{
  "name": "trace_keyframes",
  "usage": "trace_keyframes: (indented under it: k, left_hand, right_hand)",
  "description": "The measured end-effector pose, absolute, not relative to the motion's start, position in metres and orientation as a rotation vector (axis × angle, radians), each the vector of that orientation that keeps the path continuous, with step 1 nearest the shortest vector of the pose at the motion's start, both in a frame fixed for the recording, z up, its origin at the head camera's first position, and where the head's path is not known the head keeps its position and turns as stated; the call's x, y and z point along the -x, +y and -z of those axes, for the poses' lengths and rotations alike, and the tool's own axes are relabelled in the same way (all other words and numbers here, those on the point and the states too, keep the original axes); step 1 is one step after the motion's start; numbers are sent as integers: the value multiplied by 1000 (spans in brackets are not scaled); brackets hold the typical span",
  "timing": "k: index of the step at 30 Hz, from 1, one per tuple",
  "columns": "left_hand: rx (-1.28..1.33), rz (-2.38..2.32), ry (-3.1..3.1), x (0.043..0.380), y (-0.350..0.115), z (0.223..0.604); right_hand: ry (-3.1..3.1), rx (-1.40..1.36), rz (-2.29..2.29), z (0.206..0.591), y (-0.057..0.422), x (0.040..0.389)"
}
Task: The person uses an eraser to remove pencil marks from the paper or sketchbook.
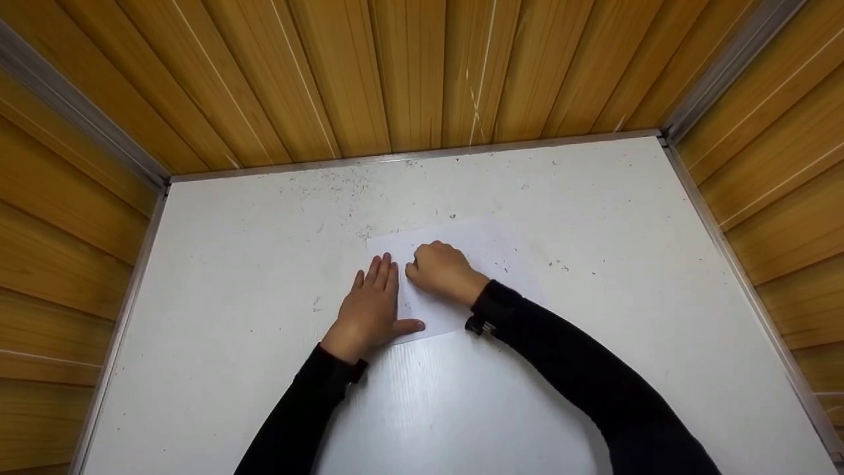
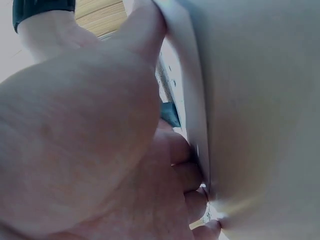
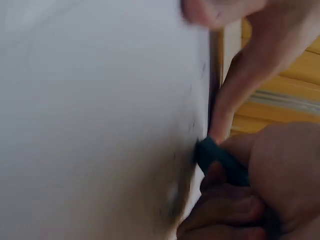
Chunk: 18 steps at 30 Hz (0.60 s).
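Note:
A white sheet of paper (image 1: 481,236) lies on the table below both hands. My left hand (image 1: 369,307) rests flat along the paper's left side, fingers straight and thumb spread out over its lower edge. Just to the right, my right hand (image 1: 443,270) is curled over the middle of the sheet. In the right wrist view it grips a dark teal eraser (image 3: 215,157), whose end meets the paper. From above, the fist hides most of the eraser. Small dark crumbs (image 1: 504,267) dot the sheet.
The white table (image 1: 231,264) has dark crumbs scattered over it, thickest behind the paper. Yellow wood-look panels (image 1: 409,72) with grey metal edging stand along the back and both sides.

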<state>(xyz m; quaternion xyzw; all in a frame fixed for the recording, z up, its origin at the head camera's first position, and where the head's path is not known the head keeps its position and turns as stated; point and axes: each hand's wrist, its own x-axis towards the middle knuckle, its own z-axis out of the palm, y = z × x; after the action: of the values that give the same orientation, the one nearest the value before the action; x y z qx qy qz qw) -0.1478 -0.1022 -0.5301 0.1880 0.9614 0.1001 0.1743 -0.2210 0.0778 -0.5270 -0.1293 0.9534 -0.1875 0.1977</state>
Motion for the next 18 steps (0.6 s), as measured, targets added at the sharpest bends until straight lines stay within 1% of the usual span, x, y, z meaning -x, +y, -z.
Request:
trace_keyframes:
  k: [3, 6, 9, 12, 15, 18]
  left_hand:
    - [-525, -262, 2731, 148, -102, 529]
    - [-516, -267, 2723, 148, -101, 529]
    - [-516, -287, 2716, 147, -101, 529]
    - [-512, -276, 2708, 146, -101, 529]
    - [-510, -265, 2705, 147, -102, 528]
    - [-510, -271, 2704, 147, -102, 527]
  right_hand:
    - [2680, 347, 511, 526, 101, 226]
    - [2692, 288, 519, 523, 146, 229]
    - [2715, 166, 511, 522, 196, 231]
    - [2706, 97, 506, 521, 228, 233]
    - [2684, 101, 522, 519, 235, 237]
    - [2686, 97, 557, 515, 220, 238]
